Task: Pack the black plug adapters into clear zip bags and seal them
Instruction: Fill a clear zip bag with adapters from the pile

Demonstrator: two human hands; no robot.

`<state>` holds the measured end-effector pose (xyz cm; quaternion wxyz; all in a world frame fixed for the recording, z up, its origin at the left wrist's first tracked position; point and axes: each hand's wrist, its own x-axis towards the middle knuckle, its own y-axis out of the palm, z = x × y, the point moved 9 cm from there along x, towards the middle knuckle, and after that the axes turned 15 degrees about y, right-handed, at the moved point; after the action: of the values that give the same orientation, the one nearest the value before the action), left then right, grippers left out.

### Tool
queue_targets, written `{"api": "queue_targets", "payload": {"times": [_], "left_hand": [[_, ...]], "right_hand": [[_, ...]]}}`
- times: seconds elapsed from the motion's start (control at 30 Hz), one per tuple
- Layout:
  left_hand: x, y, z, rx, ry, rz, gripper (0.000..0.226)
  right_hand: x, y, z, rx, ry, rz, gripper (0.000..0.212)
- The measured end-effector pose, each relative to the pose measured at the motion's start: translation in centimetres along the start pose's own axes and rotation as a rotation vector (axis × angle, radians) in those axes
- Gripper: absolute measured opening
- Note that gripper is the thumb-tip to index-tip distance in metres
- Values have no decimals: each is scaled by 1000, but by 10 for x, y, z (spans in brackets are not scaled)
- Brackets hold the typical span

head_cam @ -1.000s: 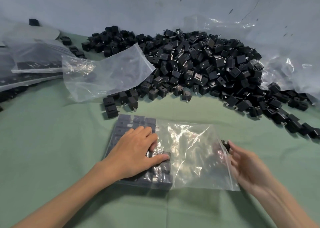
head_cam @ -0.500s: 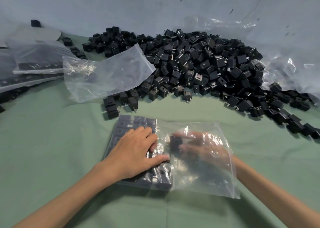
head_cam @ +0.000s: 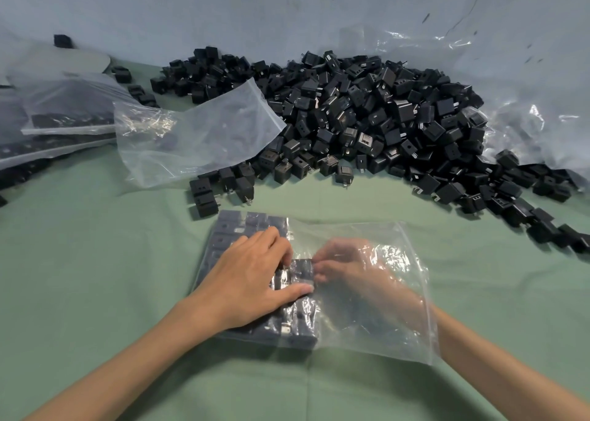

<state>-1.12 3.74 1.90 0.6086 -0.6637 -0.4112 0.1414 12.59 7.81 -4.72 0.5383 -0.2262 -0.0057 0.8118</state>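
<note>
A clear zip bag (head_cam: 367,334) lies flat on the green surface (head_cam: 95,277), its left half filled with rows of packed adapters (head_cam: 230,229). The left hand (head_cam: 252,280) rests released, fingers extended, pressing the film down onto them. The right hand (head_cam: 348,270), inside the bag and blurred by the plastic, grasps one black plug adapter (head_cam: 301,268) at its fingertips, beside the rows. The loose heap (head_cam: 367,117) lies behind, partly under an empty bag (head_cam: 198,133).

no readable text, label, brand or number shows on anything here.
</note>
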Motion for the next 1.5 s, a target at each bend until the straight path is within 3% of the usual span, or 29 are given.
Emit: {"api": "queue_targets", "payload": {"times": [0.07, 0.17, 0.2, 0.23, 0.3, 0.37, 0.43, 0.47, 0.5, 0.6, 0.7, 0.77, 0.97, 1.13, 1.2, 1.27, 1.33, 1.4, 1.43, 1.5], "left_hand": [[0, -2, -3, 20, 14, -10, 44], [-1, -3, -4, -3, 30, -10, 40], [-1, -3, -3, -14, 30, -6, 39], [-1, -2, -3, -22, 27, -5, 39], [-1, -2, -3, -26, 25, -3, 38], [-1, -2, -4, -16, 27, -3, 38], [-1, -1, -2, -14, 20, -4, 41], [-1, -1, -1, -14, 21, -4, 42], [-1, 0, -1, -15, 22, -4, 41], [-1, 1, 0, -33, 21, 2, 41], [-1, 0, 0, -29, 19, -7, 41], [-1, 0, 0, -27, 16, -1, 41], [-1, 3, 0, -42, 4, 29, 38], [0, 1, -1, -27, 19, -1, 43], [0, 0, 0, -31, 16, -11, 45], [0, 0, 0, -34, 13, -14, 46], [0, 0, 1, -41, 13, -16, 45], [-1, 0, 1, -39, 14, -23, 45], [-1, 0, 1, -36, 13, -30, 45], [-1, 0, 1, -34, 11, -41, 44]], "right_hand": [[-8, -5, 18, 110, -56, 81, 8], [-42, 1, 23, -5, 12, 506, 53], [-47, -12, 21, -139, 25, 571, 58], [-51, -31, 22, -329, 69, 589, 48], [-39, -87, 28, -642, 212, 478, 19], [-9, -157, 49, -822, 284, 92, 30], [22, -191, 94, -832, 140, -367, 22], [34, -188, 110, -796, 46, -489, 16], [52, -173, 114, -782, -12, -493, 12], [104, -117, 84, -1006, 64, -303, 39], [114, -108, 74, -1064, 35, -406, 28], [107, -114, 65, -1056, 87, -368, 25], [11, -172, 18, -469, 308, -234, 8], [-59, -129, -12, -228, 245, 84, 37], [-66, -105, -9, -160, 199, 136, 34], [-64, -99, 0, -183, 142, 52, 26], [-61, -110, 12, -407, 96, -191, 20], [-69, -122, 24, -658, 41, -463, 29], [-75, -122, 28, -668, 15, -530, 32], [-81, -111, 23, -443, 16, -431, 22]]}}
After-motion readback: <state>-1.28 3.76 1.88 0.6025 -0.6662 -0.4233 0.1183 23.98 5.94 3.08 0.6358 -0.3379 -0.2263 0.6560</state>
